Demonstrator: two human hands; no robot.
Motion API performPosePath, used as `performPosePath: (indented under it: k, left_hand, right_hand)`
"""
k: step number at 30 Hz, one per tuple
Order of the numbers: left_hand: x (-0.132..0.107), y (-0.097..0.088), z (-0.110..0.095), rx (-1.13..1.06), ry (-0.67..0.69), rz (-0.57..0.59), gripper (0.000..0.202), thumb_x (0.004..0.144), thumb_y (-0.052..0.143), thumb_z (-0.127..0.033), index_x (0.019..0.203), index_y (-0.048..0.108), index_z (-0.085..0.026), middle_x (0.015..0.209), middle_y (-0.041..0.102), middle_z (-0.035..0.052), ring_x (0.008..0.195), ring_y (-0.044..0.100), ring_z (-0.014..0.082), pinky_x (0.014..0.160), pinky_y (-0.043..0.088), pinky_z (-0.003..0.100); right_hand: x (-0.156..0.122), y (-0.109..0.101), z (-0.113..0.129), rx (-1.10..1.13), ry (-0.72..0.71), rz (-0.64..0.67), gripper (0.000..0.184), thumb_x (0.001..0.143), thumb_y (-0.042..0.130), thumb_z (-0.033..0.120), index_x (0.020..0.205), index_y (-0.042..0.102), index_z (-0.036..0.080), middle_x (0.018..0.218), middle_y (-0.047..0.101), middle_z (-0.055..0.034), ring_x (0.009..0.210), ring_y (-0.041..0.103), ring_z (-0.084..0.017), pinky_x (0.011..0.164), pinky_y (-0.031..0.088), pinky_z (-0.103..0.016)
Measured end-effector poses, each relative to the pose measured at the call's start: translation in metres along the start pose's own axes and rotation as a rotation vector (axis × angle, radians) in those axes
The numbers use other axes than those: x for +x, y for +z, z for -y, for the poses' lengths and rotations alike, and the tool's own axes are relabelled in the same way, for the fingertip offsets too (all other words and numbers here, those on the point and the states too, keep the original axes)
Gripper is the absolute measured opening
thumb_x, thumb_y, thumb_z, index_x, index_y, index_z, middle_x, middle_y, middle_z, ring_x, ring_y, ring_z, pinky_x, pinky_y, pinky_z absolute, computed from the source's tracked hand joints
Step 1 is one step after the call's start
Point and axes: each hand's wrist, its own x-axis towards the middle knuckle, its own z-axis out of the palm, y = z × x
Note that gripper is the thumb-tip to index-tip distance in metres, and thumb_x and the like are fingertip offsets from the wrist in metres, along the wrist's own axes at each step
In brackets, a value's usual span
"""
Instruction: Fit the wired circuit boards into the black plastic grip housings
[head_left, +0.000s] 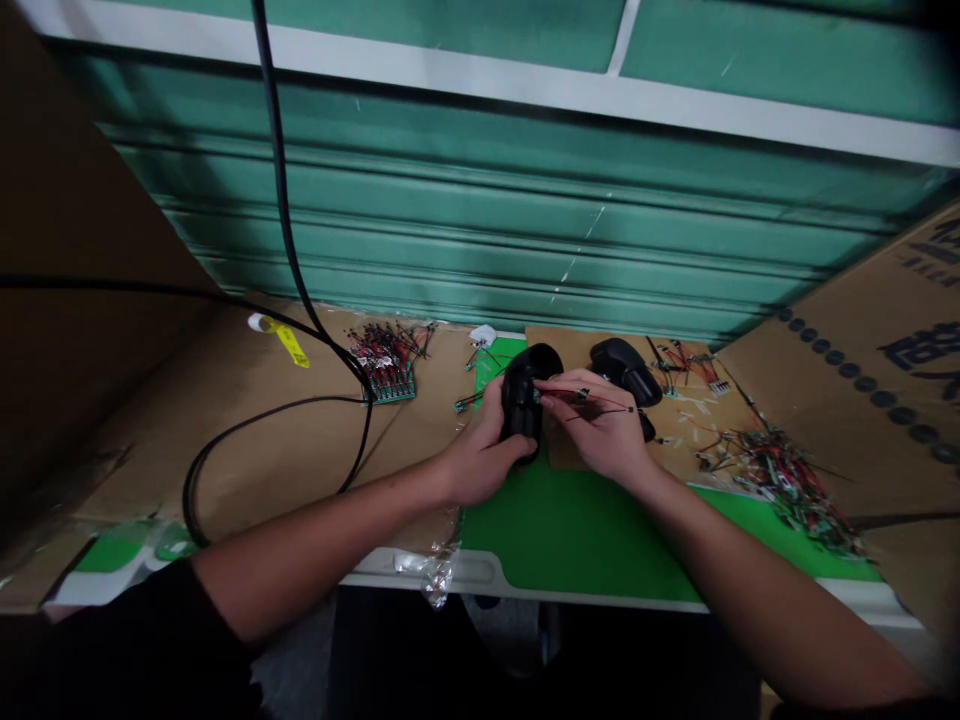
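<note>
My left hand point(491, 445) is wrapped round a black plastic shell point(531, 365), rounded at its far end and hollow on the side facing me. Over that shell, my right hand point(600, 425) pinches a small circuit board point(537, 395) with red and black wires point(607, 402) trailing to the right. The board's edge is at the shell's opening; whether it is seated inside I cannot tell. Behind my right hand lies another black plastic shell point(626, 368), partly covering a smaller dark piece. Just left of the held shell is a small wired part point(461, 404).
A bundle of wired boards point(386, 375) lies on the cardboard at left, near a looping black cable point(281, 200) and a yellow tag point(291, 343). Heaped wired boards point(799, 480) sit at right. Cardboard walls point(862, 340) flank the green mat point(577, 540); a green slatted panel point(480, 200) stands behind.
</note>
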Motion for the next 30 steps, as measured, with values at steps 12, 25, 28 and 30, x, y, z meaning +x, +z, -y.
performPosePath:
  k: [12, 25, 28, 30]
  left_hand:
    - [0.0012, -0.0017, 0.0038, 0.071, 0.233, 0.038, 0.074, 0.087, 0.060, -0.015, 0.155, 0.031, -0.016, 0.145, 0.053, 0.0149, 0.136, 0.051, 0.0342, 0.117, 0.042, 0.051]
    - [-0.0004, -0.0016, 0.0010, -0.024, 0.137, 0.010, 0.074, 0.075, 0.066, -0.015, 0.146, 0.046, -0.021, 0.122, 0.063, 0.0066, 0.115, 0.057, 0.0290, 0.100, 0.048, 0.042]
    - [0.0031, 0.0018, -0.0011, -0.202, 0.035, -0.037, 0.063, 0.074, 0.072, -0.019, 0.135, 0.055, -0.021, 0.118, 0.066, 0.0051, 0.113, 0.060, 0.0270, 0.098, 0.051, 0.039]
    - [0.0062, 0.0050, -0.0044, -0.374, -0.064, -0.085, 0.052, 0.080, 0.076, -0.031, 0.128, 0.059, -0.021, 0.110, 0.069, 0.0043, 0.105, 0.065, 0.0248, 0.092, 0.055, 0.037]
  right_hand:
    - [0.0008, 0.0078, 0.0015, 0.470, 0.436, -0.100, 0.051, 0.066, 0.103, 0.048, 0.093, 0.067, 0.024, 0.083, 0.075, 0.0010, 0.051, 0.065, -0.015, 0.045, 0.058, -0.029]
    - [-0.0019, 0.0093, 0.0009, 0.374, 0.469, -0.020, 0.048, 0.071, 0.097, 0.061, 0.083, 0.074, 0.021, 0.060, 0.068, 0.0011, 0.045, 0.063, -0.017, 0.044, 0.059, -0.031]
    - [-0.0028, 0.0079, -0.0016, 0.360, 0.471, 0.001, 0.050, 0.072, 0.096, 0.063, 0.088, 0.076, 0.021, 0.060, 0.068, 0.0014, 0.044, 0.063, -0.017, 0.044, 0.059, -0.031]
    - [-0.0045, 0.0077, -0.0025, 0.347, 0.459, 0.025, 0.051, 0.072, 0.096, 0.063, 0.094, 0.077, 0.021, 0.061, 0.069, 0.0016, 0.045, 0.063, -0.017, 0.044, 0.058, -0.031]
